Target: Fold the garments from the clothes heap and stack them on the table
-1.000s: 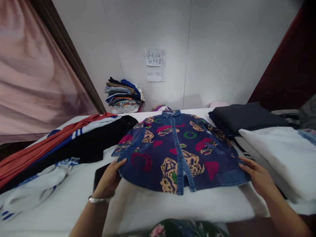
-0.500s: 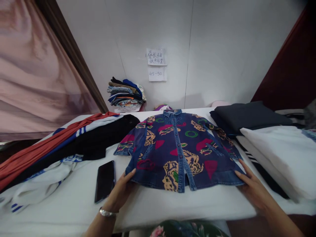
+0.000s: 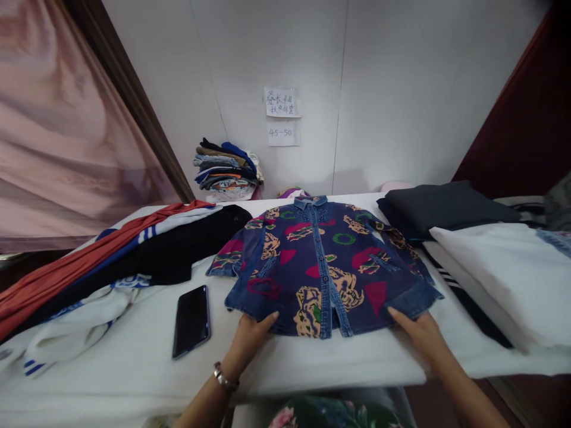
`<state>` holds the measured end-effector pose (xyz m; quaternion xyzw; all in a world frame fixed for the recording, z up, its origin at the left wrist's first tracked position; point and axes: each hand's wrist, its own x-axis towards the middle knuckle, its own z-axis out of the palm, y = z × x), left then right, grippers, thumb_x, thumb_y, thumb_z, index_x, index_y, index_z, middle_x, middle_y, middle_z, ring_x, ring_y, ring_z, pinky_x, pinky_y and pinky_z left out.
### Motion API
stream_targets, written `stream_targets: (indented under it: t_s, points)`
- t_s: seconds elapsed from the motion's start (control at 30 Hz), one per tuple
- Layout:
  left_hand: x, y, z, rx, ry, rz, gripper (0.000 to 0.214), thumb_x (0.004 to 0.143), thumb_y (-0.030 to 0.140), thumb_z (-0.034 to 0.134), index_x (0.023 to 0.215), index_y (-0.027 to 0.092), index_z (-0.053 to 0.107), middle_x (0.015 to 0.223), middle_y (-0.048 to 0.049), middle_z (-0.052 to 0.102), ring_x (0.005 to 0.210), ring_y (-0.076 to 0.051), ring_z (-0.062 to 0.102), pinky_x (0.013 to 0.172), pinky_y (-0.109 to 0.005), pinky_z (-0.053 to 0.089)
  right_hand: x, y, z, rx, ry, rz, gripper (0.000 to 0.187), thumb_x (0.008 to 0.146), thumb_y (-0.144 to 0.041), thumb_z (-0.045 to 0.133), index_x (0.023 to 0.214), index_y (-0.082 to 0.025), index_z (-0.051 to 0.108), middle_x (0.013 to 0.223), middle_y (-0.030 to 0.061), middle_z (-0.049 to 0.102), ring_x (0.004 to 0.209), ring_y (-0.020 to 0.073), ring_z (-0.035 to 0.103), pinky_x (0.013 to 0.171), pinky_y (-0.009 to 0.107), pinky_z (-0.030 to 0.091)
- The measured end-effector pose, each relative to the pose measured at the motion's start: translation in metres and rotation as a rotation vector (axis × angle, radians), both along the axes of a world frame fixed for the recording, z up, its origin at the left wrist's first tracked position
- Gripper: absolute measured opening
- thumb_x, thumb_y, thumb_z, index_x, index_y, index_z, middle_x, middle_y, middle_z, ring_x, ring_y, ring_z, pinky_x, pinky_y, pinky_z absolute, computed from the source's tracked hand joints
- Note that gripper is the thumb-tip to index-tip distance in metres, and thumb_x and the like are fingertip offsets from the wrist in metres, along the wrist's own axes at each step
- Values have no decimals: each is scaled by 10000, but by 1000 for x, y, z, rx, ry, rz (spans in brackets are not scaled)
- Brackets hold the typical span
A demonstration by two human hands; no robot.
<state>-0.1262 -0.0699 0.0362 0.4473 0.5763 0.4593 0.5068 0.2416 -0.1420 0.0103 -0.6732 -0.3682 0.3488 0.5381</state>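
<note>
White table (image 3: 134, 374) | patterned shirt (image 3: 323, 267) | left hand (image 3: 253, 334), right hand (image 3: 418, 331) hold hem (image 3: 370, 330)

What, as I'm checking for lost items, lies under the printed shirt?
The printed shirt lies on the white table, visible around it; anything else underneath is covered.

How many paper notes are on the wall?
2: an upper note with handwritten characters, and a lower note reading 45-50 just beneath it. None looks hidden.

A pale wall (image 3: 401, 89) under dim light — two handwritten notes (image 3: 282, 107) on it — a pinkish curtain (image 3: 66, 137) at left.
</note>
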Motion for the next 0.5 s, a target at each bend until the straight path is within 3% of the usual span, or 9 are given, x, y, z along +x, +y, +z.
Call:
stream_targets:
  t_s: [0.1,0.17,0.23,0.3,0.4,0.5]
  points:
    - [5,4,4,-47,-87,61,530,619,245,782,1122,249,614,1190,-70,669,1155,-272,590,960,-403,498,3,9,2,46,-136,-15,530,684,-441,716,1134,-166,658,1201,108,658,1240,314,505,1106,452,320]
    - [8,-1,12,-63,-130,39,459,660,306,744,1096,266,604,1120,-54,695,1005,-267,657,768,-368,565,3,11,8,125,-31,-64,543,718,-432,688,1187,-170,611,1193,98,661,1200,288,542,1061,428,387]
    - [7,-11,20,-73,-112,15,387,669,377,726,1017,254,606,905,-33,725,760,-239,680,582,-323,544,1,7,14,162,114,-99,529,721,-418,691,1187,-189,588,1100,71,695,1078,258,619,961,394,481]
    - [1,-21,22,-90,-64,3,356,655,427,730,932,246,598,672,5,677,558,-195,618,487,-298,494,1,-2,13,107,213,-102,424,686,-420,720,1039,-202,627,882,30,723,809,227,677,751,349,560]
    - [-20,-29,13,-238,14,-31,317,614,463,742,780,253,571,511,33,594,432,-159,544,439,-284,455,8,-19,2,-84,299,-94,320,604,-432,773,753,-213,595,585,-14,639,491,185,585,487,311,508]
    - [-48,-28,5,-330,135,-26,358,579,510,730,599,252,483,438,32,546,389,-149,513,402,-264,398,26,-32,-7,-113,306,-152,380,557,-449,791,806,-259,576,628,-13,643,521,213,606,483,336,518]
